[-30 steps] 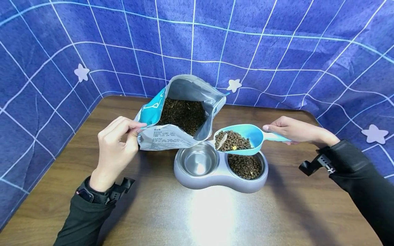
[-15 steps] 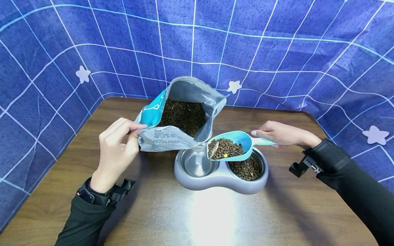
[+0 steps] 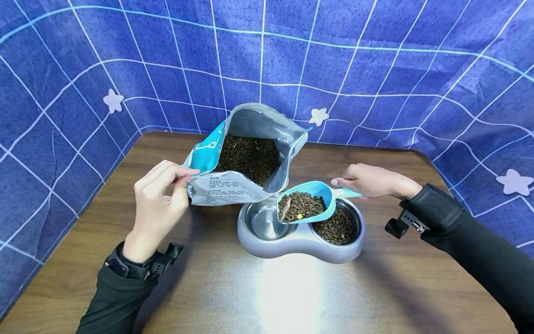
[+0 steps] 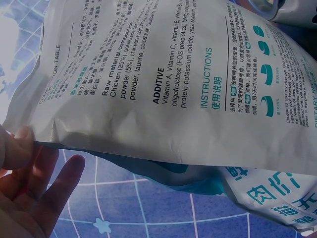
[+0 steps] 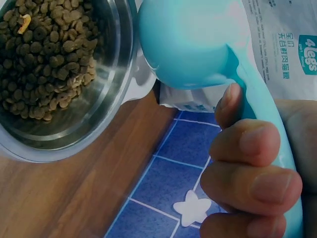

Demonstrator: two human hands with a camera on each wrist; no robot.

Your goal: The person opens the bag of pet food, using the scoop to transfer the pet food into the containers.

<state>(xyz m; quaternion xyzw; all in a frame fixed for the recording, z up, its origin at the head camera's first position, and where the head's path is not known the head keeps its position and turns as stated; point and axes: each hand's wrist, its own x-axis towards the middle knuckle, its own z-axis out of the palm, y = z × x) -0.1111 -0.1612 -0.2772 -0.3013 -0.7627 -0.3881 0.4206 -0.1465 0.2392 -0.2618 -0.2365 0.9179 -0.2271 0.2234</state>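
My left hand (image 3: pixel 160 204) pinches the left corner of an opened pet food bag (image 3: pixel 227 188), whose wide mouth shows brown kibble (image 3: pixel 246 157) inside. In the left wrist view, printed text covers the bag (image 4: pixel 163 99). Fingers of my right hand (image 3: pixel 367 180) curl round the handle of a light blue scoop (image 3: pixel 327 192), also seen from beneath in the right wrist view. Kibble (image 3: pixel 302 206) fills much of the scoop, with one yellow piece. It hangs level over the double pet bowl (image 3: pixel 300 248), between the bare steel left bowl (image 3: pixel 267 225) and the right bowl's kibble (image 3: pixel 335 227).
A wooden table (image 3: pixel 200 297) lies under everything. Behind it hangs a blue grid-patterned cloth (image 3: pixel 187 55) with white stars (image 3: pixel 319 117). The bag stands behind the double bowl, its front edge overhanging the left bowl's back rim.
The right hand has carried the filled scoop leftward and slightly nearer, from above the right bowl to over the left bowl's right side. The left hand and bag have barely moved.
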